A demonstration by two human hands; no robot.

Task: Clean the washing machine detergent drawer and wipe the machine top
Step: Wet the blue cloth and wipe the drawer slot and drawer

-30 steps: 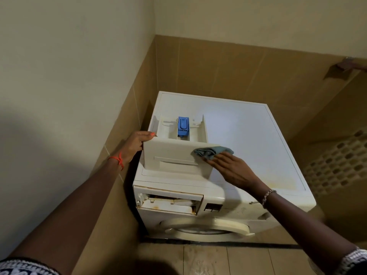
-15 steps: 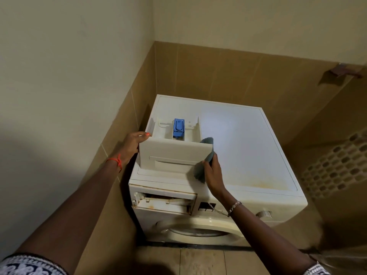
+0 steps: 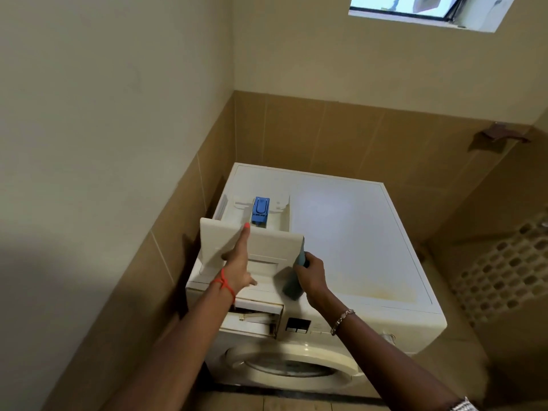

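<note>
The white detergent drawer (image 3: 267,241), with a blue insert (image 3: 260,209), lies pulled out on the left of the white washing machine top (image 3: 350,232). My left hand (image 3: 238,262) rests flat against the drawer's front panel, its index finger stretched up to the panel's top edge. My right hand (image 3: 311,277) grips a blue-grey cloth (image 3: 296,274) against the panel's right edge. Below the drawer, the empty drawer slot (image 3: 252,318) gapes in the machine's front.
The machine stands in a corner, with a tiled wall (image 3: 166,262) close on the left and another behind. Its round door (image 3: 290,366) faces me below. A patterned vent block (image 3: 504,274) is at the right, a window (image 3: 424,10) high up.
My left hand has moved from the drawer's left side onto its front panel. My right hand with the cloth has slid down along the panel's right edge. The view has tilted up.
</note>
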